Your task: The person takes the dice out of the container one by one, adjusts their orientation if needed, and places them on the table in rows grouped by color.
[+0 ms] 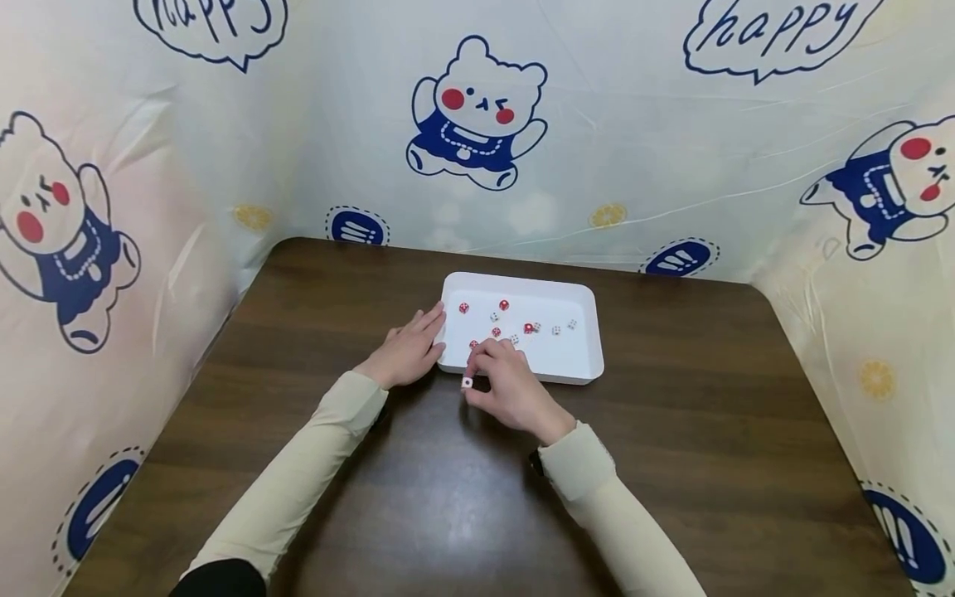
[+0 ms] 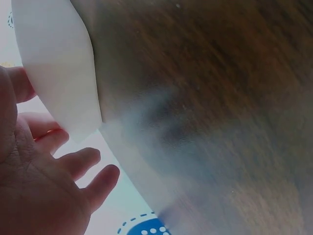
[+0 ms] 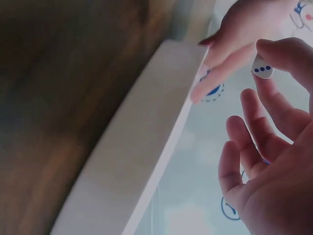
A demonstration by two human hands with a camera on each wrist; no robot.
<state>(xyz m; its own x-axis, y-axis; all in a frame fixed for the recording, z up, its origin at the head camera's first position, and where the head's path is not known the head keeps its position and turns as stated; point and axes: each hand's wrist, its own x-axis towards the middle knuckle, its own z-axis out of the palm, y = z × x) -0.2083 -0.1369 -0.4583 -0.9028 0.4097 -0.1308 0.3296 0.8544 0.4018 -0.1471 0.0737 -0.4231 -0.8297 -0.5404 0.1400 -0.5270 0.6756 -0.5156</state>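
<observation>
A white tray with low walls holds several red and white dice, among them a red die and a white die. At the tray's left wall my left hand rests with its fingertips against the rim; in the left wrist view its fingers lie along the tray's side. Between thumb and forefinger my right hand pinches another white die, just over the tray's front edge. Blue dots show on that die in the right wrist view. The other fingers of the right hand are spread and loosely bent.
The tray stands on a dark brown wooden table, toward its back. A pale sheet printed with bears hangs close behind the table and along both sides.
</observation>
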